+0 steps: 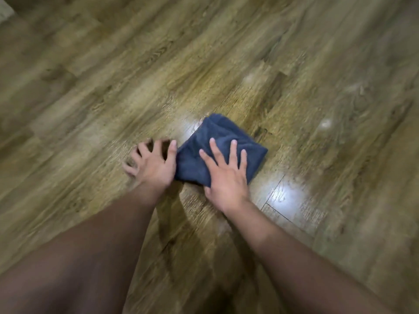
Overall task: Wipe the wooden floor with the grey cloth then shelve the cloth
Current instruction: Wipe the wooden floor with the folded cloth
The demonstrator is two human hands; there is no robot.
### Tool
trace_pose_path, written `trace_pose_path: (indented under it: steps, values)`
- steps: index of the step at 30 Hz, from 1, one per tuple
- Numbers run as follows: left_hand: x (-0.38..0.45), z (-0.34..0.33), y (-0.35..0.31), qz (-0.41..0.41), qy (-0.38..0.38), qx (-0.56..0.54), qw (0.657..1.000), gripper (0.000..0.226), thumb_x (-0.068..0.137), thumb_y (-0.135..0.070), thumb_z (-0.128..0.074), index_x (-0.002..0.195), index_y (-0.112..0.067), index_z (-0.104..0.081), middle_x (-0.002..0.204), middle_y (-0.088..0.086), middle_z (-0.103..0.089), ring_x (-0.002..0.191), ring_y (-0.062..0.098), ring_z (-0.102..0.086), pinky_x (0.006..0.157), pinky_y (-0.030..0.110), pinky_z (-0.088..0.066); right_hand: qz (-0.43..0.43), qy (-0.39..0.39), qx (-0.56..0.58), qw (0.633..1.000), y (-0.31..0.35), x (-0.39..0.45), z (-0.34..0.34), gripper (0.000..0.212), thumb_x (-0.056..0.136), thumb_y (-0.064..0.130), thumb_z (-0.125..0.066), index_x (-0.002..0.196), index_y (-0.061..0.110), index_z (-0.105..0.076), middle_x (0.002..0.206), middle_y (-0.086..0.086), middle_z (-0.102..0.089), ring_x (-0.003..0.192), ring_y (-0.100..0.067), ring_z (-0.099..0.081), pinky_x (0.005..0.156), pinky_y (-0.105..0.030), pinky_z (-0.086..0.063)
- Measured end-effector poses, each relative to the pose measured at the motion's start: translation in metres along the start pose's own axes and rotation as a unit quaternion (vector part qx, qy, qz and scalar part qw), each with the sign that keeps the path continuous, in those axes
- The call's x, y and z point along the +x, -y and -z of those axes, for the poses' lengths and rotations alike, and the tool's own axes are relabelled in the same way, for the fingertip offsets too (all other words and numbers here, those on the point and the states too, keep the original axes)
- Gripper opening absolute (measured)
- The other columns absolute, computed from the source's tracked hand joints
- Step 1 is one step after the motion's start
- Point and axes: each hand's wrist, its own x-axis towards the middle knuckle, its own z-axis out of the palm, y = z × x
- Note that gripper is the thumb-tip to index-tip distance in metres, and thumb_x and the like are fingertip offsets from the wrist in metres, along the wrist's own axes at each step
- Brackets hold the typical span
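Observation:
A folded dark grey-blue cloth (217, 141) lies flat on the wooden floor (113, 87) near the middle of the view. My right hand (226, 175) presses down on the cloth's near half with its fingers straight and spread. My left hand (152, 164) rests on the bare boards just left of the cloth, fingers spread and propped on their tips, its thumb at the cloth's left edge. The picture is blurred by motion.
Brown wood-grain planks run diagonally through the whole view, with shiny light patches (285, 193) right of the cloth. A pale strip (5, 13) shows at the top left corner. No shelf is in sight.

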Motion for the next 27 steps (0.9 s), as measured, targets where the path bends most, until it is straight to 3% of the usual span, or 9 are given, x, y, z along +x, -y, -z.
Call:
trace_pose_path:
  steps: [3,6,9,15,18,21,24,27]
  values:
    - [0.001,-0.004,-0.008,-0.005,-0.042,0.034,0.999,0.07,0.08,-0.082,-0.022,0.119,-0.035,-0.057,0.134,0.015,-0.043,0.132,0.039,-0.033,0.109,0.068,-0.017,0.035,0.01,-0.019,0.999,0.012,-0.019,-0.009,0.087,0.083,0.048,-0.066,0.157,0.034,-0.024,0.17,0.006,0.0,0.152,-0.046,0.009,0.12,-0.064,0.004]
    - [-0.001,-0.003,-0.011,0.001,-0.018,0.027,0.999,0.065,0.078,-0.08,-0.034,0.124,-0.04,-0.054,0.145,0.014,-0.037,0.141,0.035,-0.024,0.112,0.066,-0.012,0.064,0.034,-0.017,0.997,0.016,-0.04,-0.01,0.086,0.085,0.051,-0.063,0.159,0.033,-0.021,0.17,0.006,0.004,0.152,-0.044,0.013,0.119,-0.063,0.007]
    - [-0.005,0.004,-0.023,0.006,0.021,-0.01,1.0,0.058,0.09,-0.075,-0.034,0.133,-0.04,-0.052,0.155,0.011,-0.031,0.149,0.03,-0.015,0.114,0.068,-0.008,0.132,0.051,-0.022,0.99,0.001,-0.069,-0.009,0.089,0.085,0.045,-0.067,0.159,0.032,-0.02,0.17,0.007,0.006,0.153,-0.042,0.015,0.12,-0.061,0.01]
    - [-0.028,-0.001,-0.06,-0.188,0.091,0.015,0.978,0.05,0.098,-0.065,-0.032,0.141,-0.044,-0.044,0.167,-0.009,-0.017,0.154,0.012,0.0,0.115,0.067,-0.003,0.166,0.044,-0.025,0.985,-0.053,-0.088,0.003,0.092,0.08,0.037,-0.073,0.158,0.033,-0.024,0.17,0.008,-0.001,0.155,-0.035,0.005,0.124,-0.053,0.007]
    - [-0.039,-0.009,-0.071,-0.221,0.14,0.018,0.965,0.054,0.097,-0.068,-0.028,0.146,-0.046,-0.037,0.168,-0.014,-0.011,0.154,0.009,0.004,0.115,0.069,0.0,0.101,0.032,-0.023,0.994,-0.095,-0.086,0.015,0.091,0.078,0.033,-0.071,0.157,0.034,-0.026,0.169,0.011,-0.003,0.156,-0.031,0.0,0.125,-0.047,0.006]
    - [-0.047,-0.018,-0.069,-0.23,0.163,0.056,0.958,0.062,0.096,-0.072,-0.023,0.153,-0.048,-0.023,0.168,-0.016,-0.001,0.154,0.009,0.01,0.115,0.067,0.005,-0.022,0.0,0.006,1.0,-0.146,-0.086,0.028,0.085,0.08,0.027,-0.069,0.156,0.034,-0.031,0.169,0.012,-0.009,0.156,-0.03,-0.007,0.126,-0.046,0.002]
    - [-0.049,-0.02,-0.06,-0.251,0.178,0.092,0.947,0.065,0.097,-0.071,-0.023,0.156,-0.046,-0.014,0.168,-0.015,0.008,0.153,0.01,0.015,0.117,0.063,0.009,-0.152,-0.035,0.028,0.987,-0.2,-0.088,0.039,0.083,0.081,0.023,-0.071,0.155,0.032,-0.033,0.168,0.011,-0.013,0.155,-0.031,-0.011,0.126,-0.051,-0.006]
    - [-0.049,-0.015,-0.063,-0.249,0.187,0.079,0.947,0.063,0.099,-0.067,-0.027,0.157,-0.045,-0.019,0.168,-0.016,0.005,0.153,0.01,0.013,0.118,0.062,0.008,-0.266,-0.062,0.054,0.961,-0.235,-0.089,0.044,0.08,0.083,0.02,-0.071,0.154,0.03,-0.034,0.168,0.009,-0.014,0.155,-0.034,-0.012,0.125,-0.054,-0.007]
